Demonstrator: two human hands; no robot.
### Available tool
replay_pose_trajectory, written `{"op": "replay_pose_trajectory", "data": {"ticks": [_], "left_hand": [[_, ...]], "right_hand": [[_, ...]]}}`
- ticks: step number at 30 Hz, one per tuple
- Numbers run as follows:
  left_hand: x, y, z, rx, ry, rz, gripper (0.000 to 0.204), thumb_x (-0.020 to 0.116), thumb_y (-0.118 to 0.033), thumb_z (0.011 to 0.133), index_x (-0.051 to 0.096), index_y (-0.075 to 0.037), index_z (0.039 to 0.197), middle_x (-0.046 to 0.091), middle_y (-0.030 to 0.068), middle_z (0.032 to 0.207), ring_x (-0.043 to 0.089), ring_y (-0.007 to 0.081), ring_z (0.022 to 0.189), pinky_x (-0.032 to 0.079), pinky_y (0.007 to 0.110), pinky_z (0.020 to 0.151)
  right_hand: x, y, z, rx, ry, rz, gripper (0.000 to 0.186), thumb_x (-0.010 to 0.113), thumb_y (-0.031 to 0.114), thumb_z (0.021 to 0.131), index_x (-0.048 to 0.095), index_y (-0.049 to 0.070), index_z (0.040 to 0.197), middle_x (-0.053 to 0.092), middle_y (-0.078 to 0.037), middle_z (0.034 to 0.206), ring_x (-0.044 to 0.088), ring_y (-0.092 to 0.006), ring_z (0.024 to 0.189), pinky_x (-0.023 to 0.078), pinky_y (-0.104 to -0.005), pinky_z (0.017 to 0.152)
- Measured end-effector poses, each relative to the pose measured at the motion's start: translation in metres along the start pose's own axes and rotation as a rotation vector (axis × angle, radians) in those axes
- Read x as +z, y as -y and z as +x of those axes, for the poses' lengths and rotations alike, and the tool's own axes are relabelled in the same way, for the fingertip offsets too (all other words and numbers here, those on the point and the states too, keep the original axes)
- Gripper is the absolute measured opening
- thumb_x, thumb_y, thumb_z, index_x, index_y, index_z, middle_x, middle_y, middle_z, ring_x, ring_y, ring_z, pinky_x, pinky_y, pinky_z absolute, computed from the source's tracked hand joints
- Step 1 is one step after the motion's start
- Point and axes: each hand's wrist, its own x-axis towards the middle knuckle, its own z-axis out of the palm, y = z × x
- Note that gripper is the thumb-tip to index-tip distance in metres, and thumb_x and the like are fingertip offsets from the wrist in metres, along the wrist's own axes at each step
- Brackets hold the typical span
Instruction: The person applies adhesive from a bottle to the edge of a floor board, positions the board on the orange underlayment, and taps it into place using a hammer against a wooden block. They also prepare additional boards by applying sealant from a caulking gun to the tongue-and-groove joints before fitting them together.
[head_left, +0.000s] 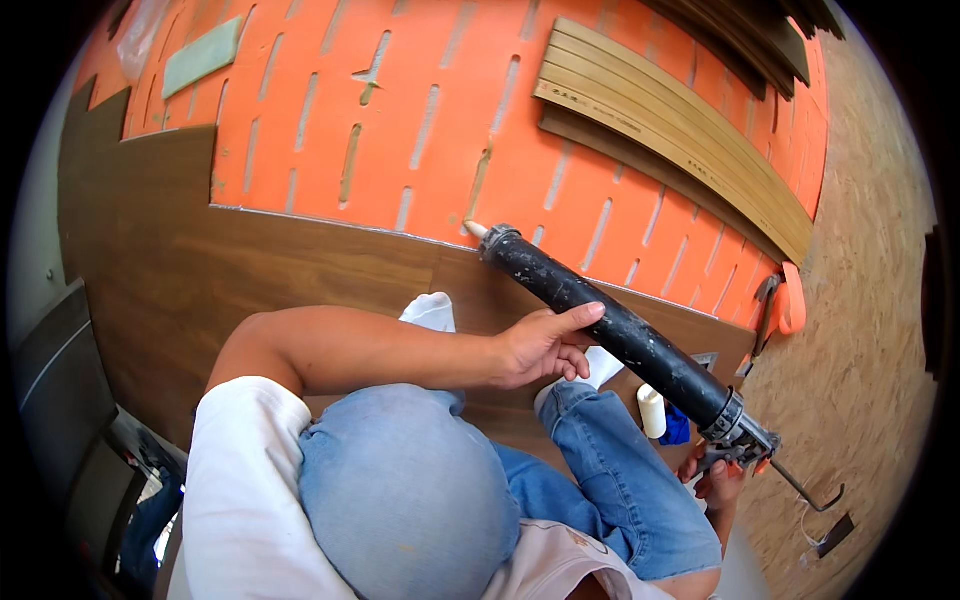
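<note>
A black caulking gun (pixel 640 345), smeared with pale marks, slants across the view, its white nozzle (pixel 474 228) at a tan bead (pixel 478 185) in a slot of the orange slotted underlay (pixel 385 140), near the edge of the brown laid planks (pixel 270 255). My left hand (pixel 540 350) supports the barrel at its middle, thumb over it and fingers curled beneath. My right hand (pixel 715 485) grips the handle and trigger at the lower right end. Below the gun, a white cylinder (pixel 650 410) sits beside a blue object (pixel 676 427).
Loose planks (pixel 680 130) lie stacked at upper right, with dark boards beyond. A pale green block (pixel 200 58) is at upper left. An orange roll (pixel 790 300) and a tool lie at the underlay's right edge, beside particle board (pixel 850 220). My jeans-clad legs are folded below me.
</note>
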Motion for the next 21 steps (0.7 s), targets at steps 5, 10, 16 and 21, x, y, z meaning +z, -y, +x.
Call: {"op": "replay_pose_trajectory", "data": {"ticks": [5, 10, 16, 21], "left_hand": [[0.0, -0.004, 0.008, -0.01, -0.047, -0.003, 0.053, 0.067, -0.049, 0.095, 0.061, -0.003, 0.12, 0.07, 0.0106, 0.104, 0.066, 0.0151, 0.063, 0.054, 0.024, 0.053], [0.005, -0.017, 0.027, -0.041, -0.049, 0.072, 0.051, 0.066, -0.049, 0.095, 0.06, -0.004, 0.118, 0.071, 0.0111, 0.099, 0.062, 0.0138, 0.055, 0.051, 0.024, 0.049], [0.018, -0.006, 0.087, -0.116, 0.064, 0.198, 0.053, 0.067, -0.051, 0.094, 0.061, -0.003, 0.115, 0.069, 0.0116, 0.094, 0.059, 0.0129, 0.053, 0.047, 0.025, 0.046], [0.038, 0.004, 0.128, -0.173, 0.111, 0.309, 0.054, 0.066, -0.053, 0.093, 0.064, -0.001, 0.108, 0.071, 0.011, 0.094, 0.06, 0.0117, 0.053, 0.048, 0.023, 0.047]], "right_hand": [[0.013, 0.003, 0.003, -0.136, 0.104, 0.216, 0.111, 0.055, 0.094, 0.068, 0.054, -0.004, 0.12, 0.067, -0.021, 0.095, 0.069, -0.0314, 0.079, 0.058, -0.0432, 0.071], [0.014, -0.029, -0.02, -0.109, -0.134, 0.369, 0.1, 0.025, 0.085, 0.089, 0.052, -0.005, 0.123, 0.065, -0.024, 0.094, 0.065, -0.0348, 0.08, 0.052, -0.0461, 0.074], [0.038, -0.028, -0.032, -0.208, -0.2, 0.303, 0.106, 0.029, 0.089, 0.085, 0.051, -0.008, 0.121, 0.064, -0.024, 0.09, 0.064, -0.0364, 0.08, 0.052, -0.0487, 0.075], [0.043, -0.058, -0.058, -0.155, -0.437, 0.145, 0.088, 0.069, 0.071, 0.081, 0.051, -0.005, 0.121, 0.063, -0.019, 0.091, 0.065, -0.0316, 0.079, 0.054, -0.0521, 0.081]]}}
